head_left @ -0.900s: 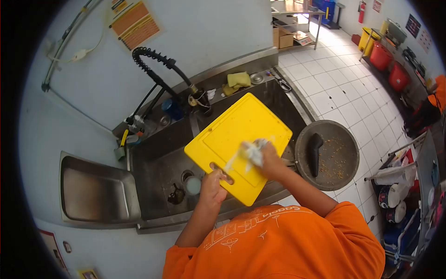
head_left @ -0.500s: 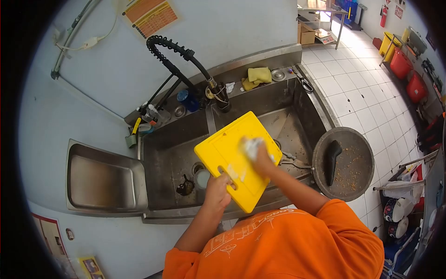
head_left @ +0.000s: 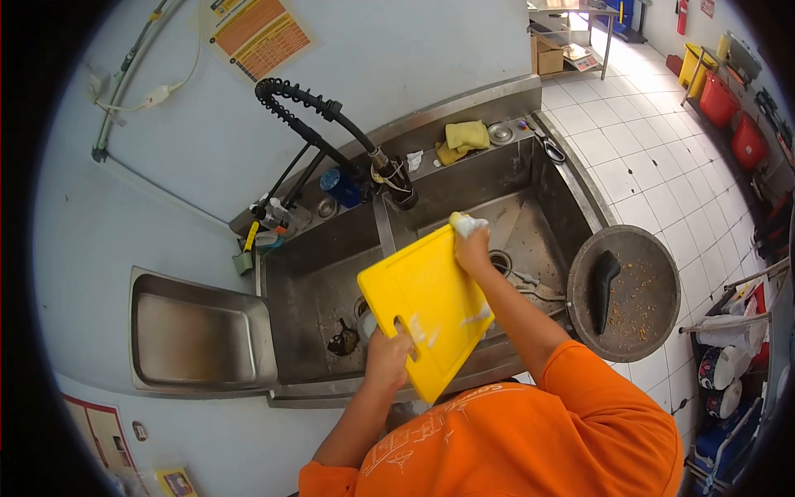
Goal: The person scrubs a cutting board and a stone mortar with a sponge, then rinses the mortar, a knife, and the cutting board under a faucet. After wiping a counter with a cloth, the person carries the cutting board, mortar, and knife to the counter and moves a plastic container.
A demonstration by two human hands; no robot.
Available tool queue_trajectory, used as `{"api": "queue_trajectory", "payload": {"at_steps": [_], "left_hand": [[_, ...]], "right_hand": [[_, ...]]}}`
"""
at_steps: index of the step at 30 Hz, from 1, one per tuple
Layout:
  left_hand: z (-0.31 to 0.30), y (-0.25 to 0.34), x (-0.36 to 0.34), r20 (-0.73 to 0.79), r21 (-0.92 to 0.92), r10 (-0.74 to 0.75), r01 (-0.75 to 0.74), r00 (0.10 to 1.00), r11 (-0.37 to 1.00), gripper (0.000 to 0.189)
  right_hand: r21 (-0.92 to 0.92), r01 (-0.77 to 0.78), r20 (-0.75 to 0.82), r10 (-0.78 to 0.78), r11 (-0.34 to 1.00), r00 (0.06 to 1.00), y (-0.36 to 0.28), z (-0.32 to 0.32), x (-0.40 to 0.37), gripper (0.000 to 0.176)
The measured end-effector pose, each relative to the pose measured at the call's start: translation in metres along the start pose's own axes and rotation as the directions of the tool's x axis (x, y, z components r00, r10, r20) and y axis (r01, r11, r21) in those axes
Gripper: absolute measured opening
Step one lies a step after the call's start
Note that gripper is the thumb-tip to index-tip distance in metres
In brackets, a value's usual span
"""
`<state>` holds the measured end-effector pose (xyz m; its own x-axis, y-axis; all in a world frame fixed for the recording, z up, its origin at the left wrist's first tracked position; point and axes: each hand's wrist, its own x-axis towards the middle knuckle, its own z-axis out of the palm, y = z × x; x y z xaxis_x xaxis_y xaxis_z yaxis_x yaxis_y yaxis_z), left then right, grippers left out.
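A yellow cutting board (head_left: 411, 291) is tilted over the double steel sink (head_left: 383, 228). My left hand (head_left: 387, 358) grips it by the handle slot, fingers wrapped through the opening. At the board's far right corner, my right hand (head_left: 473, 253) is closed on a sponge (head_left: 469, 224) coated in white foam. Streaks of white suds lie on the board's lower part. Below the board, a dark scrap (head_left: 342, 340) rests in the left basin, and metal utensils (head_left: 542, 291) lie in the right basin, partly hidden by my right forearm.
A black spring faucet (head_left: 331, 112) rises behind the sink. Folded yellow cloths (head_left: 466, 137), a blue cup (head_left: 341, 187) and bottles (head_left: 281, 217) line the back ledge. A round pan (head_left: 654, 286) with crumbs sits at the right edge; a steel tray (head_left: 201, 331) is at the left.
My right hand has moved the sponge from the board's middle up to its far right corner. The board has tilted slightly, still held by my left hand. The view has shifted a little.
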<state>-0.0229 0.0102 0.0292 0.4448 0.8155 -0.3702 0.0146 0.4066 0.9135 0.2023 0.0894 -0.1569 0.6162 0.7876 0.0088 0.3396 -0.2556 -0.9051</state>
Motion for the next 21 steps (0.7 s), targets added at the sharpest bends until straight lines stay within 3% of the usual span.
{"api": "queue_trajectory", "payload": {"at_steps": [2,3,4,6,8,9,10,11,12,13,14,15,17,18,20,21], "left_hand": [[0.006,-0.001,-0.001,-0.082,-0.014,0.049,-0.050,0.995,0.999,0.030],[0.001,-0.005,0.003,-0.079,-0.015,0.041,-0.042,0.996,0.999,0.030],[-0.010,-0.012,0.011,-0.072,-0.016,0.023,-0.025,0.997,1.000,0.031],[-0.016,-0.013,0.011,-0.060,-0.010,0.004,-0.005,0.998,1.000,0.033],[-0.009,0.001,0.002,-0.015,-0.036,0.023,-0.024,1.000,0.999,0.039],[-0.006,0.002,-0.001,-0.012,-0.034,0.021,-0.021,1.000,0.999,0.039],[-0.004,0.003,-0.005,-0.018,-0.014,0.027,-0.028,0.999,1.000,0.037],[-0.002,0.005,-0.003,-0.020,0.006,0.043,-0.043,0.999,0.999,0.035],[-0.001,0.003,0.003,-0.013,0.008,0.044,-0.044,0.999,0.999,0.035],[-0.003,-0.003,0.007,-0.051,0.042,0.061,-0.059,0.997,0.997,0.033],[-0.004,-0.007,0.008,-0.089,0.076,0.077,-0.071,0.993,0.995,0.032],[-0.003,-0.008,0.009,-0.084,0.077,0.073,-0.067,0.994,0.995,0.032],[-0.002,-0.006,0.014,-0.161,0.005,0.110,-0.111,0.981,0.994,0.032],[-0.003,-0.005,0.013,-0.155,0.011,0.104,-0.104,0.982,0.995,0.032],[-0.006,0.001,0.009,-0.118,-0.085,0.114,-0.124,0.987,0.989,0.033],[-0.010,0.004,0.005,-0.078,-0.120,0.085,-0.094,0.993,0.988,0.030]], "right_hand": [[0.355,-0.001,-0.097,0.037,0.935,0.995,-0.091,-0.019,-0.061,0.033],[0.292,0.343,-0.191,-0.297,0.893,0.936,-0.083,0.007,-0.074,0.036],[0.276,0.431,-0.115,-0.416,0.859,0.902,-0.107,-0.002,-0.098,0.035],[0.395,0.320,0.032,-0.361,0.861,0.932,-0.108,-0.010,-0.105,0.031],[0.178,0.456,0.020,-0.466,0.872,0.884,-0.084,-0.032,-0.075,0.024],[0.245,0.070,0.232,-0.128,0.967,0.964,-0.064,-0.039,-0.047,0.021],[0.247,0.065,0.228,-0.123,0.967,0.966,-0.064,-0.037,-0.050,0.021],[0.251,0.059,-0.032,-0.053,0.966,0.998,-0.066,-0.035,-0.050,0.017],[0.256,0.050,-0.288,0.027,0.965,0.957,-0.068,-0.030,-0.052,0.013],[0.231,0.346,-0.358,-0.251,0.909,0.900,-0.078,-0.018,-0.066,0.015],[0.121,0.488,-0.306,-0.435,0.864,0.847,-0.101,-0.017,-0.091,0.018],[0.207,0.545,-0.203,-0.509,0.813,0.836,-0.115,-0.010,-0.107,0.021],[0.484,0.398,-0.106,-0.399,0.779,0.911,-0.133,-0.008,-0.145,0.020],[0.484,0.393,-0.112,-0.390,0.782,0.914,-0.123,-0.009,-0.141,0.020],[0.115,0.710,-0.097,-0.703,0.695,0.705,-0.077,-0.010,-0.115,0.017],[-0.059,0.758,-0.122,-0.759,0.649,0.640,-0.053,-0.016,-0.095,0.017]]}}
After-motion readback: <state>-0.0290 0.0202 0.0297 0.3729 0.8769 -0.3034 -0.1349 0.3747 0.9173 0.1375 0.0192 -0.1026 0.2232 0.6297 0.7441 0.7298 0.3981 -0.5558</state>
